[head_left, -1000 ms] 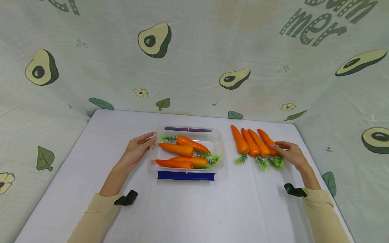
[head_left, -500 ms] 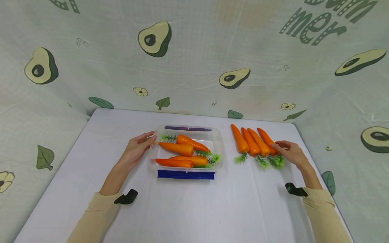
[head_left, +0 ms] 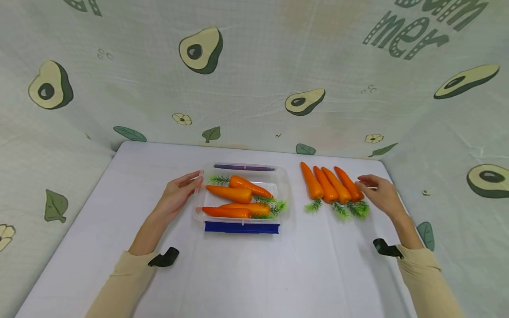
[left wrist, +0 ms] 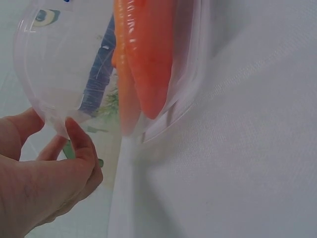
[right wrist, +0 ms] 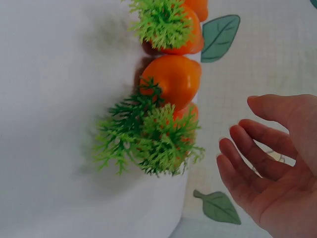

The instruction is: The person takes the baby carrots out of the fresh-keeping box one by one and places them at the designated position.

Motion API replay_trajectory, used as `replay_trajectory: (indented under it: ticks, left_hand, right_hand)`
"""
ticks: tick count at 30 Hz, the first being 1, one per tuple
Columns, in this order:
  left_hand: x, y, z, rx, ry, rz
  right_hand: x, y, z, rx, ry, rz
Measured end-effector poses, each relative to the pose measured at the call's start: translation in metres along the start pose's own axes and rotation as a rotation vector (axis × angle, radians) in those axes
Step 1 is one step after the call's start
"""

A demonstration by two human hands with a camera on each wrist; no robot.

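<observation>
A clear plastic container (head_left: 284, 185) with blue clip flaps holds several orange carrots (head_left: 228, 192) with feathery green tops. My left hand (head_left: 176, 194) pinches the container's left rim between thumb and fingers, as the left wrist view shows the hand (left wrist: 54, 168) at the box's corner. On the right, a row of carrots (head_left: 328, 183) lies side by side on the table, tops toward me. Just right of the rightmost carrot (head_left: 349, 183), my right hand (head_left: 379, 194) hovers with its fingers apart and nothing in them; the right wrist view shows that hand (right wrist: 272, 158) loosely spread.
A white-covered table (head_left: 246, 274) bears everything. Behind it and at both sides hangs a pale cloth (head_left: 246, 66) printed with avocados and leaves. The front blue flap (head_left: 241, 227) of the container hangs outward. Black straps circle both wrists.
My right hand has let go of the rightmost carrot and lifted slightly away to the right. My left hand, the container and the carrots stay as they were.
</observation>
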State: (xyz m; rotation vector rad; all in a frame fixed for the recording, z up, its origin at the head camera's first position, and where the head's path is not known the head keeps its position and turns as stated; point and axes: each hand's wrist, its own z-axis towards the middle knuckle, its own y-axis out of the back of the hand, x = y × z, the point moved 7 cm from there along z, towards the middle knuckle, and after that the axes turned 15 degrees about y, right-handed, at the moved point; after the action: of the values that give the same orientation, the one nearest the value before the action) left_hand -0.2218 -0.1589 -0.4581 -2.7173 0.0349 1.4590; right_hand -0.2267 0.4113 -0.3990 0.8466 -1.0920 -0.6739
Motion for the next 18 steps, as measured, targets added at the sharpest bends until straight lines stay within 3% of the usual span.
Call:
replay_trajectory:
  ticks: [10,18]
  left_hand:
    - [0.0,0.0,0.001,-0.01,0.011,0.012]
    - [0.0,0.0,0.0,-0.005,0.01,0.01]
  right_hand:
    - [0.055,0.003,0.015,-0.017,0.155,0.028]
    - [0.093,-0.006,0.027,-0.01,0.246,0.075]
